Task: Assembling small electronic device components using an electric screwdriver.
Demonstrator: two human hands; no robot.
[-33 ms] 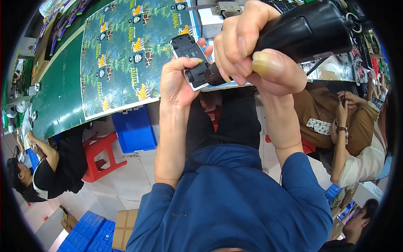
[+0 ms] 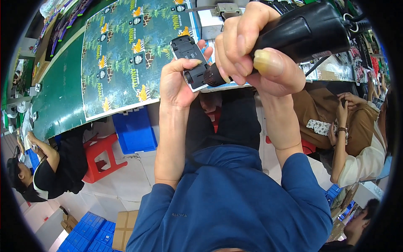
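My left hand grips a toy car turned with its black underside up; a white body edge shows along its side. The thumb presses on the chassis and the other fingers are behind it. My right hand is wrapped round a black electric screwdriver, held tilted with its cord end up to the right. The screwdriver's ribbed nose meets the car's lower end, where the tip is hidden.
A printed animal-pattern mat lies on the green table. A metal fixture stands beyond my hands. Below the table edge are a blue bin and a red stool. Co-workers sit at both sides; blue crates are stacked behind.
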